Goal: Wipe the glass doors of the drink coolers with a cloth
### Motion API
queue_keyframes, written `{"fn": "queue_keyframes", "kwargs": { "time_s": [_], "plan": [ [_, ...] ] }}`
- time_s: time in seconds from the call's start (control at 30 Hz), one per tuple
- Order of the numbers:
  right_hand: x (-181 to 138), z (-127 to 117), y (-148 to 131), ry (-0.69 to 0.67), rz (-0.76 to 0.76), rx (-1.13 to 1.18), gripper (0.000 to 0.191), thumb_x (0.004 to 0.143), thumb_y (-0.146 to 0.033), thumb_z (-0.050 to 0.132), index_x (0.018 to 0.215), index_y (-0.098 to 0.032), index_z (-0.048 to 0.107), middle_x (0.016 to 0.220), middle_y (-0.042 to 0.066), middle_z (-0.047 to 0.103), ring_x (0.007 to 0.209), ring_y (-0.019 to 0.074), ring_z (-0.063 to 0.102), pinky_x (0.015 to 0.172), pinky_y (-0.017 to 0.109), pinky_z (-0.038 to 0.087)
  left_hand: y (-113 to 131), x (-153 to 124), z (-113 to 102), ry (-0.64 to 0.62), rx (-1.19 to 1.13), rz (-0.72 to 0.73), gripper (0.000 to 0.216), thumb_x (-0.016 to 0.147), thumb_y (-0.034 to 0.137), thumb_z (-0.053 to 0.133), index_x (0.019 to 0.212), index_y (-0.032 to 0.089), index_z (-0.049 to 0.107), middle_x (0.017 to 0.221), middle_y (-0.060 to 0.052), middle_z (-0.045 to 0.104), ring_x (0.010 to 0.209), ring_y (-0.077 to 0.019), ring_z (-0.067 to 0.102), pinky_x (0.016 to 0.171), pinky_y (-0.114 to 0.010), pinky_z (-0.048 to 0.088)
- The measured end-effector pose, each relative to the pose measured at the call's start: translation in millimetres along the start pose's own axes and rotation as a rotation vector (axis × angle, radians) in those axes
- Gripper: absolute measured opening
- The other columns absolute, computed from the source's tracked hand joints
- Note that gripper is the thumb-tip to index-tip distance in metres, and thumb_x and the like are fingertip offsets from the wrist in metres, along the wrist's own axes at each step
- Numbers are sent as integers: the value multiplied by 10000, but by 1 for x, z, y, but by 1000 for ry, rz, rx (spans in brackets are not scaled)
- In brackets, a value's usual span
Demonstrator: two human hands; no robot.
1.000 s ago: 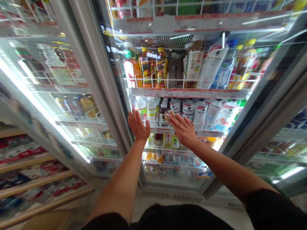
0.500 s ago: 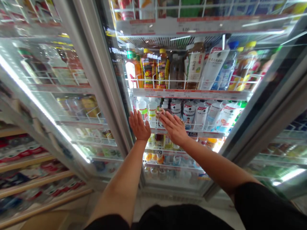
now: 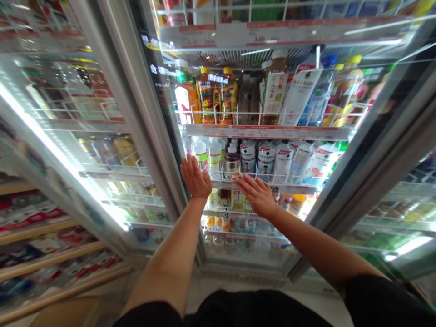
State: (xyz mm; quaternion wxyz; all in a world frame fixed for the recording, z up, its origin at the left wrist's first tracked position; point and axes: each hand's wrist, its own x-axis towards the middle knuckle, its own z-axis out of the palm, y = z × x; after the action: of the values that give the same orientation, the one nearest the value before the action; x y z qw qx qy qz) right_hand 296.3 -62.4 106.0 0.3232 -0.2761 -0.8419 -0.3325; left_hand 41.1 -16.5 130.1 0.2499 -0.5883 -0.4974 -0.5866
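Note:
I stand at a drinks fridge with a glass door. My left hand lies flat and open on the glass near the door's left edge, fingers pointing up. My right hand is just to its right, fingers stretched along the glass, pressing a small pale cloth under the fingertips. Behind the glass at that height stands a row of white-labelled bottles on a wire shelf.
A higher shelf carries orange, brown and blue bottles. Small jars and cups fill the lower shelves. Another glass door stands to the left, beside wooden shelves of red-labelled goods. A further fridge is on the right.
My right hand slid the cloth left across the glass, then down and back a little to the right. My left hand has stayed in place on the glass.

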Motion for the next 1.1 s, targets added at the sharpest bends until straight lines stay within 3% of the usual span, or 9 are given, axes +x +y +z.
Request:
{"fn": "queue_keyframes", "kwargs": {
  "time_s": [0.13,0.37,0.53,0.6,0.73,0.83,0.97,1.03,1.1],
  "plan": [
    [-38,-2,7,-133,-171,78,618,963,-91,416,1550,-241,292,1448,22,564,1392,117,463,1133,305,362,-1,0,0,-17,0,-6,680,995,473,229,1539,67,267,1591,-225,286,1544,-248,69,1251,-542,109],
    [-64,-30,40,-35,78,-96,664,927,-60,419,1551,-255,306,1461,28,547,1464,178,370,1224,374,225,-2,1,2,32,38,40,662,997,443,249,1544,70,260,1583,-223,307,1543,-242,90,1249,-532,144],
    [-112,-27,40,-105,-62,-13,630,918,-30,406,1503,-266,405,1394,18,614,1391,135,473,1195,337,294,0,2,1,47,38,42,660,997,445,258,1543,74,271,1588,-219,299,1540,-254,112,1248,-525,155],
    [-121,-30,50,-109,-41,-42,631,916,-34,422,1495,-284,415,1384,10,623,1383,132,484,1212,340,270,0,1,1,48,46,55,658,998,434,257,1544,66,264,1589,-224,293,1540,-257,112,1248,-528,156],
    [-124,-41,71,32,167,-204,627,928,-111,507,1515,-293,386,1413,37,598,1417,180,446,1251,369,192,0,1,2,32,31,39,675,996,447,241,1546,55,251,1600,-224,263,1543,-266,90,1252,-547,127],
    [-138,-40,69,118,233,-280,651,916,-131,554,1531,-235,366,1430,89,577,1439,226,408,1252,381,209,0,2,1,24,12,16,691,993,471,229,1543,54,256,1604,-225,252,1543,-272,90,1251,-560,113],
    [-159,-41,71,89,241,-326,675,908,-120,557,1538,-247,352,1460,109,542,1429,251,421,1243,415,239,1,2,1,39,40,44,670,997,443,242,1538,49,268,1588,-234,285,1542,-253,101,1251,-539,143],
    [-156,-51,84,128,287,-342,691,912,-132,558,1552,-246,323,1494,126,500,1455,269,377,1237,453,243,1,2,1,46,47,47,669,996,440,242,1540,51,263,1589,-234,284,1542,-252,99,1250,-536,148],
    [-143,-65,99,249,384,-373,687,919,-151,557,1559,-196,309,1531,169,444,1489,305,303,1222,501,253,2,2,1,42,39,34,680,995,459,234,1545,59,255,1594,-230,275,1543,-256,94,1250,-543,139]
  ]
}}
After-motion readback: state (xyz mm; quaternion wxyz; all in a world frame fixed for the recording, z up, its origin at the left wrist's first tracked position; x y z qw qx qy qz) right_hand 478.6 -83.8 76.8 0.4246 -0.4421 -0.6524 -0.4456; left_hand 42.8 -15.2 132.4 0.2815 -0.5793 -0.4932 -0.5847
